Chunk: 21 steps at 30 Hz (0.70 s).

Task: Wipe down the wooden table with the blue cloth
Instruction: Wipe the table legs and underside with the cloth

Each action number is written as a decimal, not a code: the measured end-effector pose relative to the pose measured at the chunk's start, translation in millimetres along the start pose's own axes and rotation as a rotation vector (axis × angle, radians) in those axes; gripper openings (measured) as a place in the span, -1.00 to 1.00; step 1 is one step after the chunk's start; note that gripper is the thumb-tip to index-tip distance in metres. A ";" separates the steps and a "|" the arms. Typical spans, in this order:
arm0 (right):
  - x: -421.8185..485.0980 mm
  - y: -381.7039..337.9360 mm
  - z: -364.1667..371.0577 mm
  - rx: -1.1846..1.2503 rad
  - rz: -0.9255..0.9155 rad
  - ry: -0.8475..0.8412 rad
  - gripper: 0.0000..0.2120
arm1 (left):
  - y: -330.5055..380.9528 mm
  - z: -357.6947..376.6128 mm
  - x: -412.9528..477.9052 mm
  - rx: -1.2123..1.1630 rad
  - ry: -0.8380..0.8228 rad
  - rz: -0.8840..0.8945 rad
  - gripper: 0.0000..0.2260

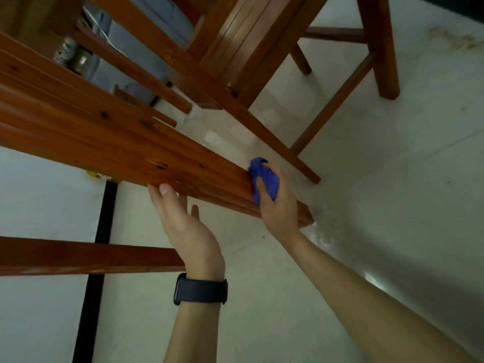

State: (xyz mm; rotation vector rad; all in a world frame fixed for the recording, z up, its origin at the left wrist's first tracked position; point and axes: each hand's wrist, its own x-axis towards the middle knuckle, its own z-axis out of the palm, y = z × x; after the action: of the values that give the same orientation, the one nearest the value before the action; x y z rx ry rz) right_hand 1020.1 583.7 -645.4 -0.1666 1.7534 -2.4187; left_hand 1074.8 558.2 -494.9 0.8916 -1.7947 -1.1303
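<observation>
I see two bare forearms (366, 297) at the bottom of the frame. Below the left hand (183, 226), lower centre, sits a dark wristband (207, 290) with a rounded black watch case (179, 289).

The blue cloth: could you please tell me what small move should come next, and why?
Probably slide the crumpled blue cloth leftward along the ribbed reddish wooden table rail: the right hand presses it near the rail's lower end, while the open left hand steadies the rail.

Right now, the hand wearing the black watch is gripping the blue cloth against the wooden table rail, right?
No: the head view shows the bare-wristed right hand gripping the blue cloth against the wooden table rail; the left hand wears the black watch.
</observation>
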 end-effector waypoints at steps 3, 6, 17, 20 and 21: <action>1.6 68.4 -35.6 -0.190 0.340 0.029 -0.71 | 5.3 4.2 -3.8 0.017 0.001 -0.009 -0.55; -1.5 110.1 -66.9 -0.245 0.485 0.052 -0.79 | 9.3 10.2 -6.9 0.025 0.019 -0.009 -0.51; -9.0 78.3 -24.8 -0.128 0.240 0.194 -0.79 | 5.3 12.4 -7.6 0.040 0.054 -0.005 -0.55; 1.5 115.0 -61.9 -0.244 0.519 0.099 -0.80 | 6.9 11.8 -8.1 0.036 0.042 -0.013 -0.53; 4.5 117.3 -70.5 -0.233 0.559 0.105 -0.83 | 7.0 11.3 -8.6 0.033 0.044 -0.019 -0.53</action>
State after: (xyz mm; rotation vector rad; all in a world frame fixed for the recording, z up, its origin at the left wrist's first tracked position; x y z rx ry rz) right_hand 1009.7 612.9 -778.8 0.3827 1.8143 -1.8556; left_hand 1067.3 572.1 -493.6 0.9472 -1.7770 -1.0880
